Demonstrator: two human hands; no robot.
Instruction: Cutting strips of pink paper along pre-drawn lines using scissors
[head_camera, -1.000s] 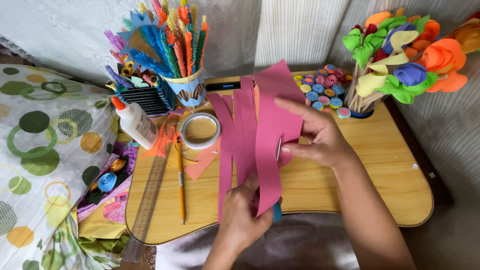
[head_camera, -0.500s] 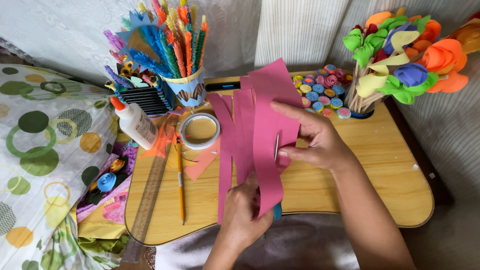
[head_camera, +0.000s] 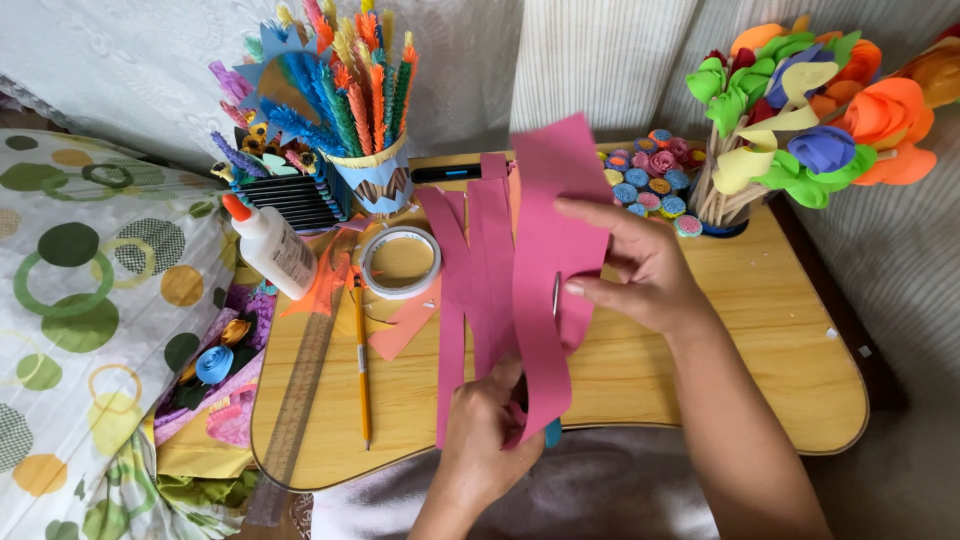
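At the far left we see a white cloth printed with green and yellow circles (head_camera: 90, 300), bunched up against the left edge of the small light wooden lap table (head_camera: 780, 340). Paper scraps and a small blue rolled paper flower (head_camera: 213, 364) are wedged in the gap between cloth and table.

On the table's left part stand a white glue bottle with an orange cap (head_camera: 270, 245), tilted, and a clear plastic ruler (head_camera: 300, 395) that runs down and overhangs the near edge. Just right of it lies a yellow pencil (head_camera: 361, 360), and above that a roll of clear tape (head_camera: 401, 262). Behind these, a blue paper cup stuffed with fringed paper stems (head_camera: 372, 175) crowds the back edge.

In the middle, our left hand (head_camera: 485, 450) rises from below the near edge and pinches the lower end of a pink sheet of paper cut into long strips (head_camera: 545, 250). The sheet is held up above the table's centre, its cut strips hanging toward the left. A bit of blue scissor handle (head_camera: 553, 433) shows beside that hand.

Our right hand (head_camera: 640, 275) grips the sheet's uncut right side, thumb in front and fingers curled around the edge; a sliver of metal blade (head_camera: 556, 295) shows there.

Behind lies a cluster of small rolled paper discs (head_camera: 650, 180). Further right, a bunch of paper roses on sticks (head_camera: 810, 120) stands at the back corner. The table's right portion is bare wood out to its rounded edge, the widest open room here.
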